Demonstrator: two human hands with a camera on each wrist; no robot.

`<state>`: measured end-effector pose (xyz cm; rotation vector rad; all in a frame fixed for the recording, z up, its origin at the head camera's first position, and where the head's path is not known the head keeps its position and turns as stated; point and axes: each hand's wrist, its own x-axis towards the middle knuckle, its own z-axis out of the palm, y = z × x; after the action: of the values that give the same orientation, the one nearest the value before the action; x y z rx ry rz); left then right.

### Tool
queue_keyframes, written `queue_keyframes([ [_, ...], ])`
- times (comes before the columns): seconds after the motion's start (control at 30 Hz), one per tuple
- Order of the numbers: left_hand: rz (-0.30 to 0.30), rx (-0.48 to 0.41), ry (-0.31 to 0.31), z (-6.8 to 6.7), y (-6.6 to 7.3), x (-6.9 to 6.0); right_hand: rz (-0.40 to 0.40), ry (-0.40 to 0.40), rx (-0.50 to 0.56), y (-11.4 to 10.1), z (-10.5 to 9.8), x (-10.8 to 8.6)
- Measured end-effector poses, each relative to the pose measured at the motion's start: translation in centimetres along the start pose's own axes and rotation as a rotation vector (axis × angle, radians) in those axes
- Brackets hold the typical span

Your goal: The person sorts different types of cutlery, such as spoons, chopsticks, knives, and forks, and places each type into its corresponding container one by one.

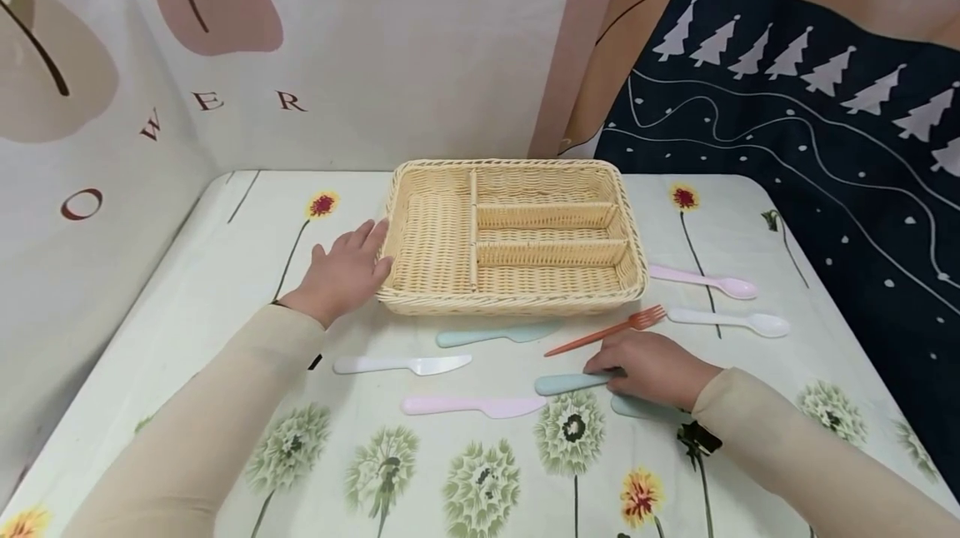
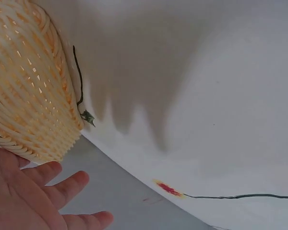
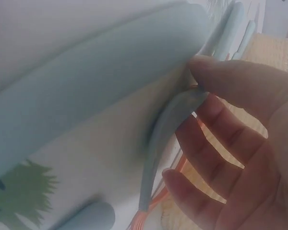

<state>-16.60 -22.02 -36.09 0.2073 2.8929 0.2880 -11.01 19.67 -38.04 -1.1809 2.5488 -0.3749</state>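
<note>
- Here, the pinched light-blue utensil (image 1: 570, 386) lies low over the table in front of the basket's right half, its rounded handle pointing left.
- The right hand (image 1: 652, 367) grips it between thumb and fingers, the other fingers bent loosely alongside; the far end is partly covered and blurred in the right wrist view, so whether it is a spoon, fork or knife I cannot fairly say.
- Just below that hand, a second light-blue piece (image 1: 628, 406) runs partly under the palm.
- Behind the hand, an orange fork (image 1: 603, 333) lies at a slant, tines toward the right.
- Left of the fork, near the basket's front, is a light-blue knife (image 1: 480, 336); a white knife (image 1: 382, 365) sits further left, and a pink knife (image 1: 457, 405) lies nearer the person, all with blades to the right.
- On the right, a white spoon (image 1: 750, 321) lies in front of a pink spoon (image 1: 720, 282), whose handle reaches the basket's side.
- The wicker basket (image 1: 510, 302) has one wide compartment on the left and three narrow ones on the right.
- The left hand (image 1: 347, 271) grasps nothing: its fingers are spread at the basket's left rim, seemingly touching it.
- Beneath everything is a white flowered tablecloth (image 1: 225, 280); behind stand a pale printed curtain (image 1: 420, 63) and a dark cloth (image 1: 765, 113) with white trees.
</note>
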Motion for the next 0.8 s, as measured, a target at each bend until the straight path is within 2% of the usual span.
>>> queue_keyframes([
  [0.27, 0.013, -0.015, 0.010, 0.0, 0.2, 0.0, 0.004, 0.037, 0.011, -0.3, -0.3, -0.4],
  [0.4, 0.034, -0.067, 0.015, 0.0, 0.0, 0.1, 0.020, 0.072, 0.009, -0.8, -1.0, -0.7],
  [0.57, 0.048, -0.124, 0.015, 0.3, -0.1, 0.3, 0.012, 0.131, 0.004, -1.9, -2.6, -1.0],
  [0.8, 0.055, -0.139, 0.012, 0.4, -0.2, 0.5, -0.006, 0.179, -0.003, -2.9, -5.5, -0.4],
])
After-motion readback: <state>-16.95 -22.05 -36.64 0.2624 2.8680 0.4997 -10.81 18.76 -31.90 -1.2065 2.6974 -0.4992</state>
